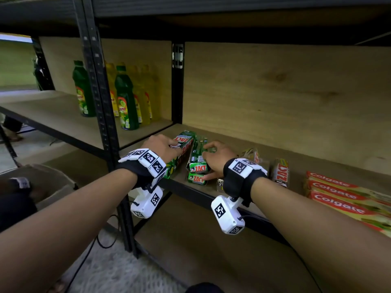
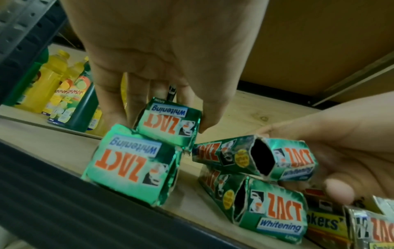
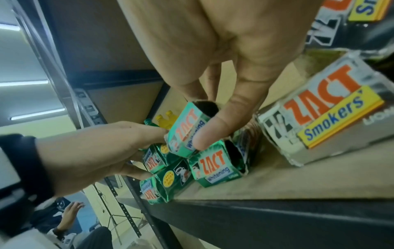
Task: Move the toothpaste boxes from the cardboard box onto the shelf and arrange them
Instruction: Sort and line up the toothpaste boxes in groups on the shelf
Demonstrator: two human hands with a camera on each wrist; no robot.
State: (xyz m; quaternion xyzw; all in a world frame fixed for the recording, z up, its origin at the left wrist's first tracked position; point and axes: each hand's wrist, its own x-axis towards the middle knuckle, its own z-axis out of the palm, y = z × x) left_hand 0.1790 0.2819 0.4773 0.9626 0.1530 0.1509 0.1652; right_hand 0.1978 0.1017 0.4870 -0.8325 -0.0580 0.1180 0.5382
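**Squaring the green ZACT stacks on the shelf**

My left hand [image 1: 164, 145] pinches the upper box of the left stack [image 2: 168, 120]. My right hand [image 1: 218, 158] grips the upper box of the right stack [image 3: 187, 129], thumb on its front. All lie on the shelf [image 1: 317, 163]. I would lower both slowly, edges flush, because the torn ends crush easily.

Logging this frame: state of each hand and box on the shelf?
left hand: grip on upper left green Zact box
right hand: grip on upper right green Zact box, end open
lower green Zact boxes: lying on shelf
Colgate boxes: stacked flat
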